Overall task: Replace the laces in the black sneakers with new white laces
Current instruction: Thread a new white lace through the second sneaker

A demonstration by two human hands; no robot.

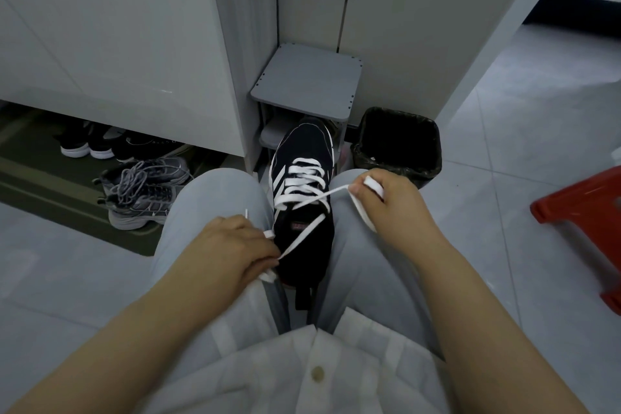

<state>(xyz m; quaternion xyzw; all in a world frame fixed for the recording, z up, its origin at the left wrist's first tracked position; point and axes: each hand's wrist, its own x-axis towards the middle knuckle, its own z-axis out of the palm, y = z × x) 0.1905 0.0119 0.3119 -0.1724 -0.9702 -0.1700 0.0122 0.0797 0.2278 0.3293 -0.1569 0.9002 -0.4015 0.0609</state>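
Two bare hands draw a white lace [304, 175] apart over a black sneaker [302, 145] wedged between the seated person's knees, its toe pointing away. The left hand [232, 245] sits low against the left thigh. Its fingers [248, 225] are clenched round one lace end, and the tip pokes up past the knuckles. The right hand [389, 202] rests higher, on the right knee, grasping the other end. A turn of lace lies over its fingers and the tail hangs down the jeans [218, 198]. Both runs leave the upper eyelets pulled straight.

It is tight ahead. The sneaker's toe lies just at the lower shelf of a small grey shoe rack [309, 84], and a black-lined bin [396, 141] stands just beside it, near the right hand. A white cabinet [117, 44] edge closes the left side. Beneath the cabinet sit dark shoes [87, 145]. Grey running shoes [144, 192] lie on a dark mat [40, 192], close to the left knee. On the right, a stretch of tiled floor [504, 178] lies bare between the right knee and a red stool [584, 208], which is well apart.
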